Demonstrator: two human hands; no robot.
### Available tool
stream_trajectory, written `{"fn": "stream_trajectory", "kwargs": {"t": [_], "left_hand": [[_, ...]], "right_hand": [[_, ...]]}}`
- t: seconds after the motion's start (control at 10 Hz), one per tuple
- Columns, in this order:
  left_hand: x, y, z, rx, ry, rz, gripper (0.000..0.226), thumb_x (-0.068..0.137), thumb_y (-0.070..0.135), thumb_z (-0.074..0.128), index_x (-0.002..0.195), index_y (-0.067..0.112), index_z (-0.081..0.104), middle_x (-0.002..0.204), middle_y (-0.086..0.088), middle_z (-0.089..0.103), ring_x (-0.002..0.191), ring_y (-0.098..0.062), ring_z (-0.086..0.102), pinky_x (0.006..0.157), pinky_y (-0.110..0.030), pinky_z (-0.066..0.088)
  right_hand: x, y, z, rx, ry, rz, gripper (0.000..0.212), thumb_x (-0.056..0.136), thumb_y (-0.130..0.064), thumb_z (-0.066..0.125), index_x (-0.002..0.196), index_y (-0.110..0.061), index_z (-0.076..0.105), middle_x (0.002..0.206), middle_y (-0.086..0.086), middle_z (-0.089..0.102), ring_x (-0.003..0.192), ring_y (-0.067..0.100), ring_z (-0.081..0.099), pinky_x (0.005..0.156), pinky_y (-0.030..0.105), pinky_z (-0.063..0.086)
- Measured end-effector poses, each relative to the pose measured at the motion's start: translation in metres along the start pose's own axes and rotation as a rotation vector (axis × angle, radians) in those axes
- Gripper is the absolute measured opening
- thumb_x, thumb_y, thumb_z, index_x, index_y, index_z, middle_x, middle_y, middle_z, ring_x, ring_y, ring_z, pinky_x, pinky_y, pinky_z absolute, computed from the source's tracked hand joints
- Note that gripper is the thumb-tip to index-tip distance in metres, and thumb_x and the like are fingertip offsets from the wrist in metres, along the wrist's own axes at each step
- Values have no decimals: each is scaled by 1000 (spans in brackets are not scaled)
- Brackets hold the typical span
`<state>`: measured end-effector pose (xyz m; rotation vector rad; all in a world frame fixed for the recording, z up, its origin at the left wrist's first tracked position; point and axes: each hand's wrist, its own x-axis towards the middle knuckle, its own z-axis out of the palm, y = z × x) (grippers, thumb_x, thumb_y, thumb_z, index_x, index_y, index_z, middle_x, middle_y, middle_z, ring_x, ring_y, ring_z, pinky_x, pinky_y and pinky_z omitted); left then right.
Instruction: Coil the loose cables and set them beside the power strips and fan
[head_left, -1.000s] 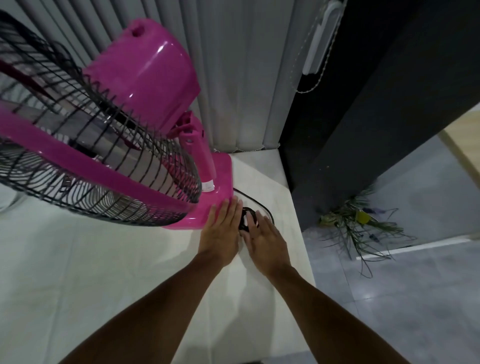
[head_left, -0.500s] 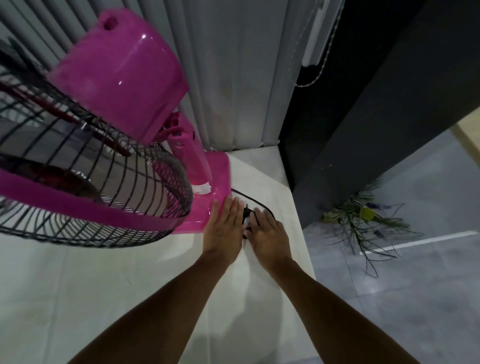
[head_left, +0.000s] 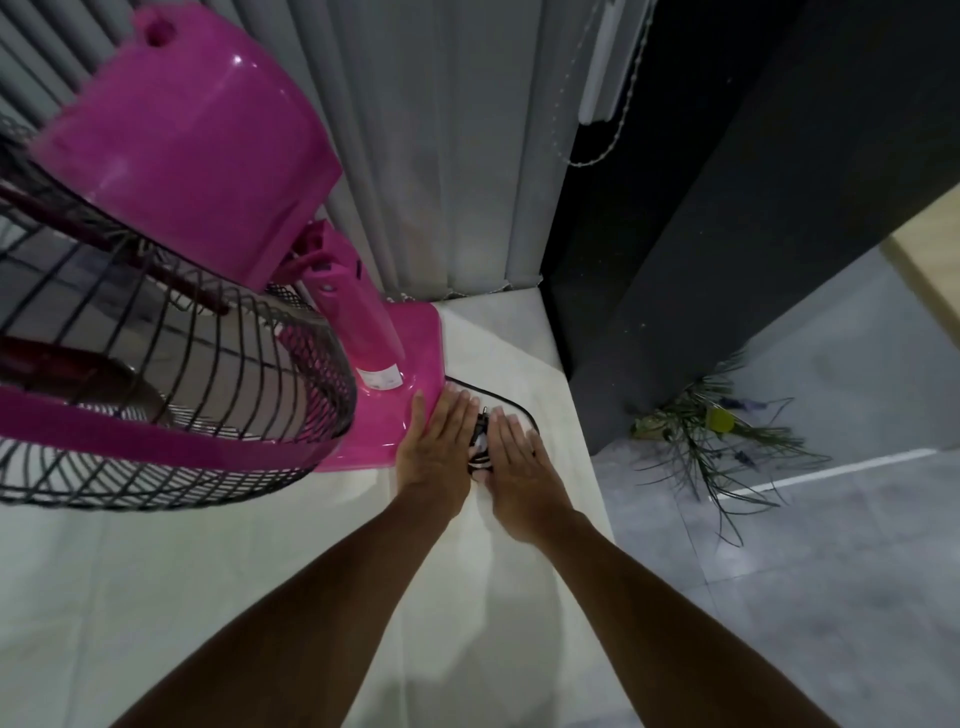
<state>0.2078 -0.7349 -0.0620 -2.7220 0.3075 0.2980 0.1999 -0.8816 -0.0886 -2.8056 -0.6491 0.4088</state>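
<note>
A pink fan (head_left: 197, 156) with a black wire grille stands on a white table (head_left: 208, 571), its base (head_left: 415, 358) at the back right. A small black cable coil (head_left: 479, 447) lies right beside that base. My left hand (head_left: 439, 452) lies flat against the coil's left side, its fingertips touching the fan base. My right hand (head_left: 519, 467) lies flat against the coil's right side. The coil is pressed between both palms and mostly hidden. A loop of black cord (head_left: 511, 402) runs from the fan base around my right fingertips.
Grey vertical blinds (head_left: 441, 156) hang behind the table. A dark wall (head_left: 727, 260) stands at the right. The table's right edge (head_left: 587, 431) drops to a grey tiled floor, where a bundle of green stems (head_left: 711, 431) lies. No power strip is in view.
My view has shifted slightly, so the fan sits higher and further left. Both hands have stayed on the coil beside the fan base, drawn a little closer around it.
</note>
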Motion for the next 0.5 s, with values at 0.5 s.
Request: {"fn": "stream_trajectory", "kwargs": {"t": [0.5], "left_hand": [[-70,-15,19,-324,257,31,63,100,38,30,155,8,20,164,-9,19,152,-27,13,120,-52,17]], "right_hand": [[-49,-15,0,127,178,-9,58,107,-20,42,159,-3,22,167,15,21,157,29,15,128,40,16]]}}
